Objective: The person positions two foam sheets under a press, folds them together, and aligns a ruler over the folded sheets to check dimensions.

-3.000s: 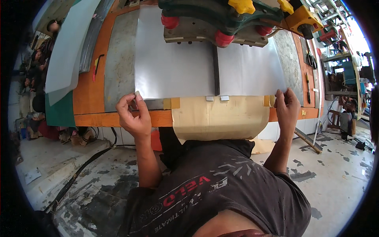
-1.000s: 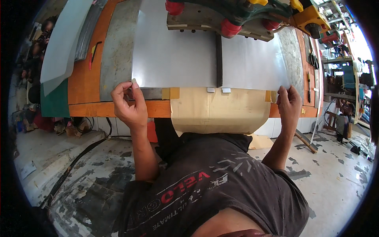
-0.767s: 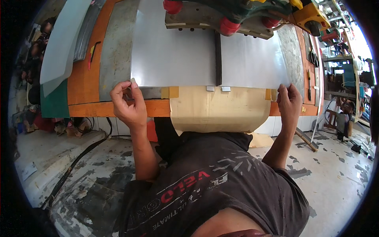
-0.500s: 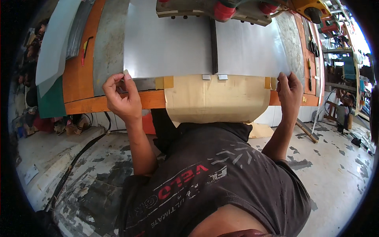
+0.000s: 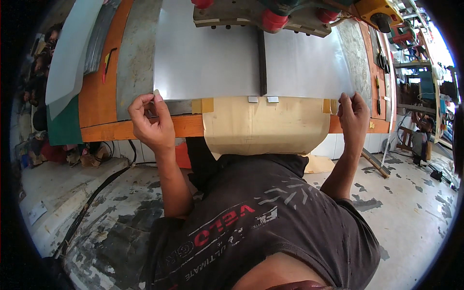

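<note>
While the left hand (image 5: 152,123) pinches the near left corner of a translucent plastic sheet (image 5: 208,63) between thumb and forefinger, the right hand (image 5: 355,116) has its fingertips together on the near right corner. The sheet spans the gap between the two grips and runs away from them, its far part passing beneath a green machine head (image 5: 285,6). Holding it by the corners seems meant to stretch the near edge straight and leave the middle uncovered by fingers.

Between the grips, a narrow black strip (image 5: 263,63) runs away from the near edge; whether it lies over or under the plastic, I cannot tell. Two small silvery tabs (image 5: 272,99) sit just at that edge, nearer the right grip. Below them a tan paper sheet (image 5: 266,125) hangs over the front of the orange workbench (image 5: 111,128); brown tape (image 5: 202,106) at its upper corner probably fixes it there.

Beyond the left grip lies an L-shaped black-and-red tool (image 5: 104,73); beyond the right, black-handled scissors (image 5: 383,62). Both lie to the outer sides, presumably within reach but off the sheet.

As for containers, a brown cardboard box (image 5: 93,158) seems to stand low, well to the left of the left grip, its contents too unclear to tell. Well past the right grip, a shelf rack (image 5: 416,63) bears mixed items too small to name.
</note>
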A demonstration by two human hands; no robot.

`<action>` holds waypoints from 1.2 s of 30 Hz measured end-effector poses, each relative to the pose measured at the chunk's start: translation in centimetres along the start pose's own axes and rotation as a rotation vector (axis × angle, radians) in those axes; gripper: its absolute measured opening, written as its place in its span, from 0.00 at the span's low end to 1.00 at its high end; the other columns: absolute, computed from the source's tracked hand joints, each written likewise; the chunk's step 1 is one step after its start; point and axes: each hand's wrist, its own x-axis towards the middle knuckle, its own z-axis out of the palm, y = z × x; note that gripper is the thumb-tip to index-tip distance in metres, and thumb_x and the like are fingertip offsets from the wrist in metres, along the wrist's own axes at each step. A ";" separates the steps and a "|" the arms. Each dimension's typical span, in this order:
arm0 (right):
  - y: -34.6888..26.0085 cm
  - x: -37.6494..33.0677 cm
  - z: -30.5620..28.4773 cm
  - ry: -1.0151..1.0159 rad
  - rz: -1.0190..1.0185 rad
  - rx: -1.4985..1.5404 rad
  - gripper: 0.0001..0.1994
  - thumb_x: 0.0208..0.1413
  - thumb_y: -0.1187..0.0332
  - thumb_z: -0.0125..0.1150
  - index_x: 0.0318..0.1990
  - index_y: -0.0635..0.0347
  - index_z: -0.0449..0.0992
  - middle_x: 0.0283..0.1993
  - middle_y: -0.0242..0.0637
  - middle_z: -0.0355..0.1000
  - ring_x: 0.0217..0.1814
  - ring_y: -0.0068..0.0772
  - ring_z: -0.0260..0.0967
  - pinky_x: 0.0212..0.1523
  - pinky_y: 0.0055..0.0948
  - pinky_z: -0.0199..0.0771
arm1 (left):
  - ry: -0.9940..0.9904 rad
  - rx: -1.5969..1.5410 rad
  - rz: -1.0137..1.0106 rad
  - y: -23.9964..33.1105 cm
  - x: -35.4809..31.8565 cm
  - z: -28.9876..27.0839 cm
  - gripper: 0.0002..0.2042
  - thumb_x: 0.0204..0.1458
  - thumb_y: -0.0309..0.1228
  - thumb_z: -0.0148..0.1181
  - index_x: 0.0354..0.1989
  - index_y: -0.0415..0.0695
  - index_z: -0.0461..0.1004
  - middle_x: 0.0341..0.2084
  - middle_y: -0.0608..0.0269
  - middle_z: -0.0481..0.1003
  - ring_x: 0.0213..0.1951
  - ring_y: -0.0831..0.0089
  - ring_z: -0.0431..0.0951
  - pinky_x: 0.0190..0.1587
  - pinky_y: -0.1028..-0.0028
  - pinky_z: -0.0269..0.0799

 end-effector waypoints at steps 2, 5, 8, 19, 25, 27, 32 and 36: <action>-0.1 0.0 0.0 -0.006 0.000 -0.004 0.11 0.67 0.68 0.58 0.33 0.66 0.72 0.24 0.29 0.68 0.25 0.17 0.63 0.26 0.24 0.63 | 0.005 0.030 0.037 0.1 0.1 0.1 0.08 0.63 0.25 0.64 0.45 0.39 0.70 0.32 0.63 0.78 0.31 0.81 0.75 0.32 0.80 0.73; 0.1 0.1 0.1 -0.004 -0.019 -0.007 0.11 0.68 0.68 0.58 0.33 0.66 0.72 0.24 0.29 0.68 0.25 0.16 0.63 0.26 0.24 0.63 | 0.003 0.062 0.042 0.3 0.2 0.0 0.08 0.63 0.26 0.64 0.45 0.39 0.71 0.32 0.63 0.78 0.31 0.81 0.75 0.32 0.79 0.72; 1.0 0.3 0.1 0.001 -0.054 0.019 0.11 0.70 0.64 0.58 0.34 0.60 0.74 0.22 0.23 0.66 0.21 0.11 0.57 0.21 0.19 0.53 | 0.006 0.035 0.019 0.3 0.2 0.1 0.08 0.63 0.26 0.64 0.45 0.39 0.71 0.32 0.63 0.78 0.31 0.81 0.75 0.33 0.79 0.72; 0.5 0.1 -0.1 0.003 0.009 0.019 0.12 0.67 0.67 0.59 0.32 0.66 0.72 0.24 0.29 0.68 0.25 0.16 0.63 0.25 0.24 0.62 | 0.019 0.051 0.044 0.1 0.1 0.2 0.09 0.60 0.22 0.65 0.45 0.38 0.72 0.33 0.61 0.77 0.28 0.78 0.74 0.28 0.78 0.71; 0.8 0.2 -0.2 0.000 0.014 0.023 0.13 0.67 0.67 0.59 0.32 0.66 0.73 0.24 0.29 0.68 0.25 0.17 0.64 0.25 0.24 0.62 | 0.023 0.020 0.051 0.0 0.1 0.3 0.08 0.61 0.23 0.65 0.45 0.38 0.72 0.33 0.62 0.77 0.28 0.79 0.74 0.27 0.78 0.71; 0.8 0.2 -0.1 -0.004 0.013 0.031 0.13 0.67 0.67 0.60 0.32 0.66 0.73 0.24 0.29 0.68 0.25 0.17 0.64 0.25 0.24 0.63 | 0.024 0.009 0.055 0.0 0.1 0.3 0.08 0.61 0.23 0.65 0.45 0.38 0.72 0.33 0.62 0.77 0.28 0.79 0.74 0.27 0.79 0.71; 0.3 0.1 -0.1 -0.007 0.023 0.029 0.13 0.67 0.67 0.60 0.31 0.65 0.72 0.23 0.29 0.68 0.24 0.16 0.63 0.25 0.24 0.62 | 0.028 0.055 0.062 0.1 0.1 0.2 0.08 0.61 0.23 0.65 0.44 0.39 0.72 0.34 0.62 0.77 0.28 0.79 0.74 0.27 0.80 0.71; 0.1 0.2 -0.1 -0.003 0.042 0.006 0.13 0.67 0.67 0.60 0.30 0.65 0.71 0.23 0.29 0.68 0.24 0.16 0.63 0.25 0.24 0.62 | 0.019 0.051 0.031 0.2 0.0 0.1 0.08 0.61 0.23 0.65 0.44 0.39 0.72 0.34 0.62 0.78 0.28 0.79 0.75 0.27 0.79 0.71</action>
